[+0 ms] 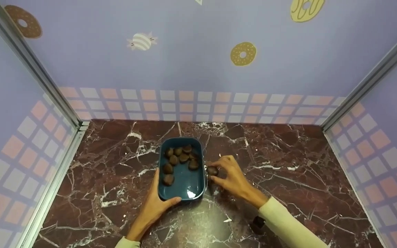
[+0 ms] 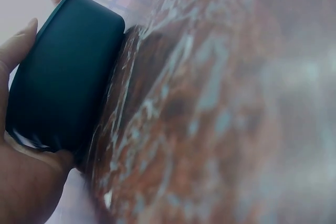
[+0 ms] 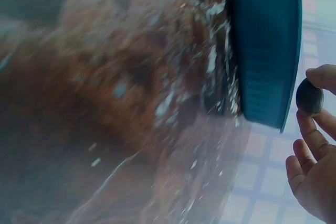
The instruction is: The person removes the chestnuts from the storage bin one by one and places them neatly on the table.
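Note:
A teal rectangular container [image 1: 184, 181] stands on the marbled surface, with several brown chestnuts [image 1: 183, 158] lying mostly in its far half and along its left wall. My left hand [image 1: 156, 203] grips the container at its near left corner, thumb on the near rim and fingers along the left side. Just outside the right wall, my right hand [image 1: 232, 177] pinches one chestnut [image 1: 212, 171] between thumb and fingertips. In the right wrist view that dark chestnut [image 3: 310, 98] is close beside the container's rim [image 3: 294, 85]. The left wrist view shows the container's outer side [image 2: 65, 72].
Dark red marbled tabletop [image 1: 288, 186] with white veins surrounds the container. A lilac back wall [image 1: 191, 69] with printed sweets and checks rises behind it, and side walls with metal corner strips [image 1: 60, 103] stand left and right.

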{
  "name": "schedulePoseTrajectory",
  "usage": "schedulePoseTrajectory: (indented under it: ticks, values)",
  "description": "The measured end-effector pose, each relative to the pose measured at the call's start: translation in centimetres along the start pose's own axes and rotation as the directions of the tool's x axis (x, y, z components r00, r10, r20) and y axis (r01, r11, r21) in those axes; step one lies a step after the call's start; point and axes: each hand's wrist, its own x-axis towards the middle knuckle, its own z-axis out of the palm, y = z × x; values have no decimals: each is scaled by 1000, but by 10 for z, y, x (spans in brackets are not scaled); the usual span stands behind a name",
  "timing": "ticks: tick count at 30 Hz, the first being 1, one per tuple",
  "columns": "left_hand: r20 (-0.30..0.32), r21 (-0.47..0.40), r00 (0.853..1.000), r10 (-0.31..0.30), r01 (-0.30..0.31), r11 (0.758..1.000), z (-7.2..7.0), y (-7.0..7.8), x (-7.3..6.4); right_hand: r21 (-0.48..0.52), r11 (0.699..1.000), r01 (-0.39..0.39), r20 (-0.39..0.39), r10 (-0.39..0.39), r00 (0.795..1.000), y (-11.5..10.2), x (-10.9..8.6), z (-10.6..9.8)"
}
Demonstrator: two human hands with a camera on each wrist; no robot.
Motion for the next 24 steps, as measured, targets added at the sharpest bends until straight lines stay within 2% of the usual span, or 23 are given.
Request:
schedulePoseTrajectory:
  ticks: [6,10,19,20,24]
  values:
    - [2,-21,999,-34,34,999,1,-1,-1,-17,998,-57,-5,57,998,17,-10,-5]
    - [9,-19,999,-31,31,999,1,1,-1,-31,995,-100,-7,100,995,30,-13,-6]
    - [22,-22,999,-45,46,999,-1,2,1,-43,982,-186,-34,185,982,55,-8,-4]
    - [24,-23,999,-47,48,999,-2,1,1,-32,986,-165,-45,163,986,67,-9,0]
    - [28,-25,999,-43,44,999,-2,0,1,-8,991,-136,-82,134,988,81,-9,6]
